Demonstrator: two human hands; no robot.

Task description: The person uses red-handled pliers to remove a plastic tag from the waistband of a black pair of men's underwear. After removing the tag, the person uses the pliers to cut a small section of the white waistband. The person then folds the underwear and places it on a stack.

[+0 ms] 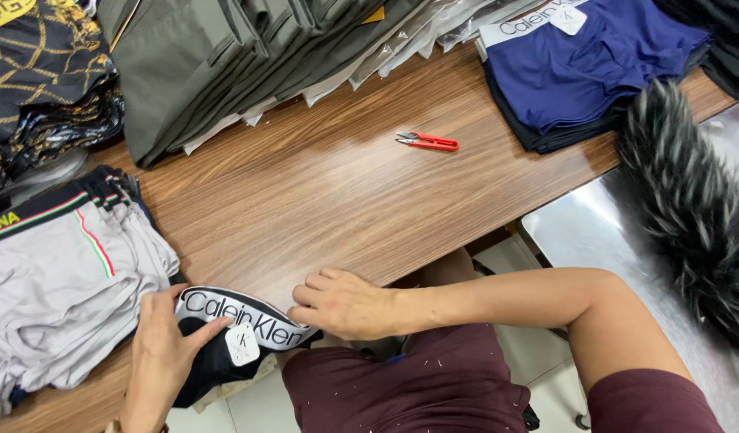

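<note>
While two hands, left hand (162, 353) and right hand (341, 303), press flat, unclenched, one black brief (225, 341), one red snipper (428, 142) lies apart.

Bright even overhead light; soft shadows beneath fingers (315, 282); glare on metal surface (602, 240) right; sharp focus, slight edge distortion.

My left hand (162, 353) and right hand (341, 305) pressing black briefs (217, 353) flat at bench (329, 192) edge, grey stack (64, 297) beside, red snips (428, 142) well apart
</note>
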